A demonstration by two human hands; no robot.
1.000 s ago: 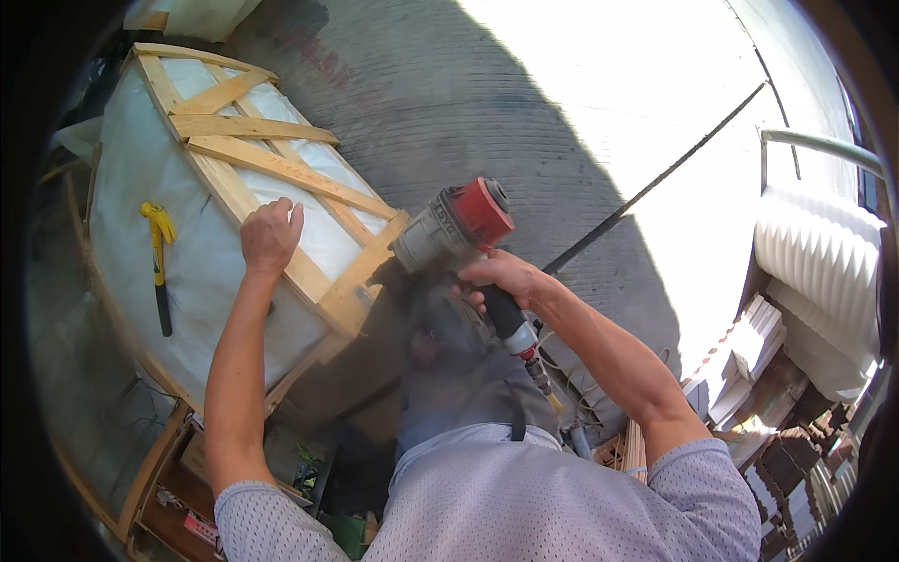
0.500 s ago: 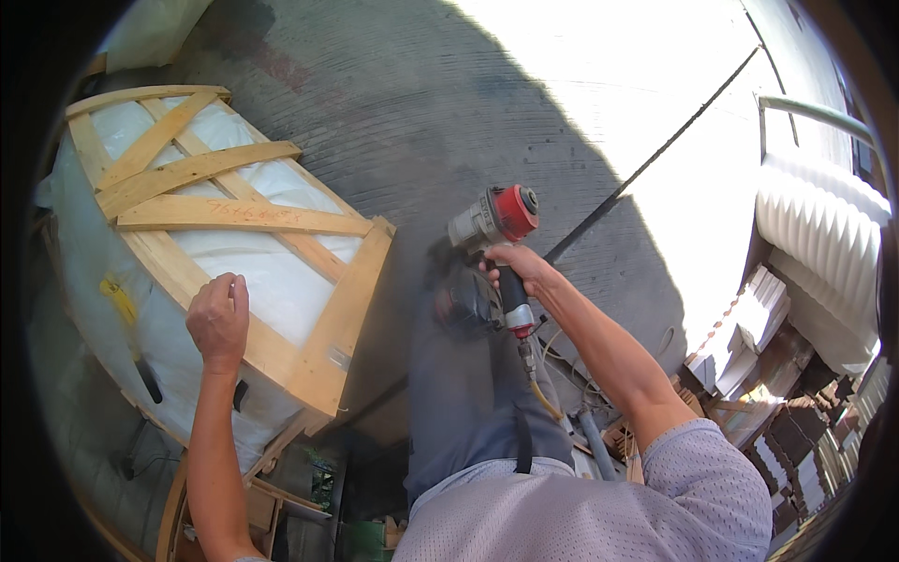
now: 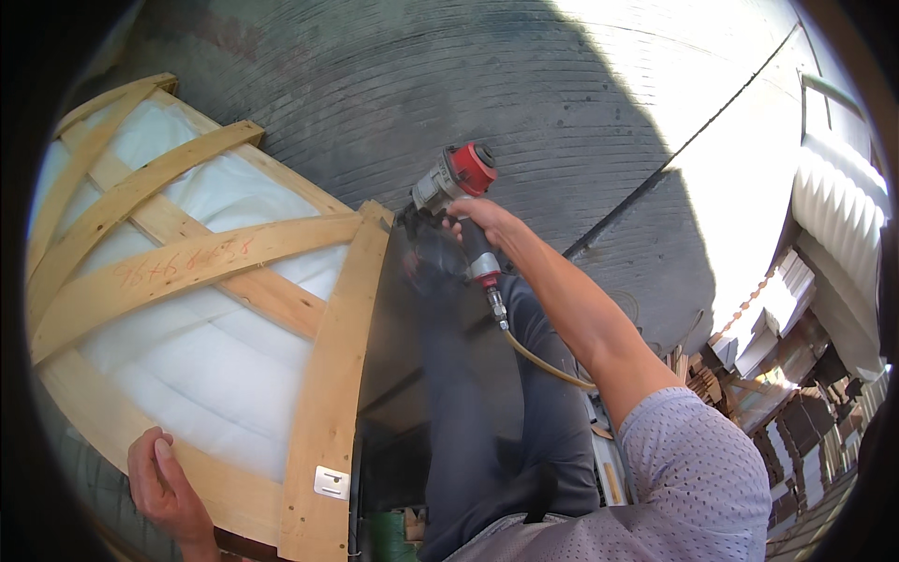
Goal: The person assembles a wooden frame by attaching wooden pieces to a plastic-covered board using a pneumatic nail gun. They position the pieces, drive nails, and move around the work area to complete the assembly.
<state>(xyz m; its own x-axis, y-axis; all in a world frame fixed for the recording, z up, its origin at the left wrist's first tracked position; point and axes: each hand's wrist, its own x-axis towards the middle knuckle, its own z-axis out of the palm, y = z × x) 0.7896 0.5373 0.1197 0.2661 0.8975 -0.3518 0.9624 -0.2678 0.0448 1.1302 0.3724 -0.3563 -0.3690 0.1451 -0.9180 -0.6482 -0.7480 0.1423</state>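
Note:
My right hand (image 3: 479, 223) is wrapped round the black grip of a red and silver air nail gun (image 3: 457, 176). A yellowish hose runs from its handle. The gun's nose is beside the far right corner of a wooden crate (image 3: 323, 393); I cannot tell whether it touches the wood. My left hand (image 3: 169, 492) is at the crate's near left edge, fingers loosely curled, the thumb apart, and nothing visible in it. Crossed slats (image 3: 192, 262) lie over white plastic wrapping (image 3: 211, 365) on the crate. A small metal plate (image 3: 331, 482) sits on its right-hand board.
My legs (image 3: 468, 393) stand right beside the crate. Grooved concrete floor (image 3: 393, 84) stretches beyond, part shaded, part sunlit, with a dark seam across it. Stacked boards and pieces (image 3: 796, 478), a white corrugated roll (image 3: 838, 220) and the air hose (image 3: 552, 372) are on the right.
The view has shifted so the crate looks larger and nearer. The nail gun has come up to the crate's far right corner. My left hand is now lower, at the near left edge.

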